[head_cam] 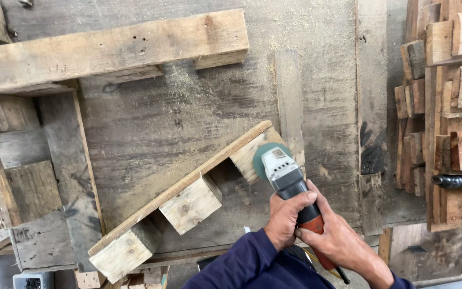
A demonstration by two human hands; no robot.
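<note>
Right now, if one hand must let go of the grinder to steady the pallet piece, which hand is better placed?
Probably the left hand. It grips the grinder nearer the pallet piece, which lies to its left. The right hand holds the rear handle, farther away.

- Views: one, head-worn; no second view shares the scene.
- Facing: steeply downward onto a wooden workbench (199, 107), almost straight from above.
- Nearness: close, at arm's reach; the wearer's forearms enter from the bottom edge.
- Coverage: bench top centre, stacked timber pieces (445, 107) along the right edge, floor glimpsed at the lower corners.
</note>
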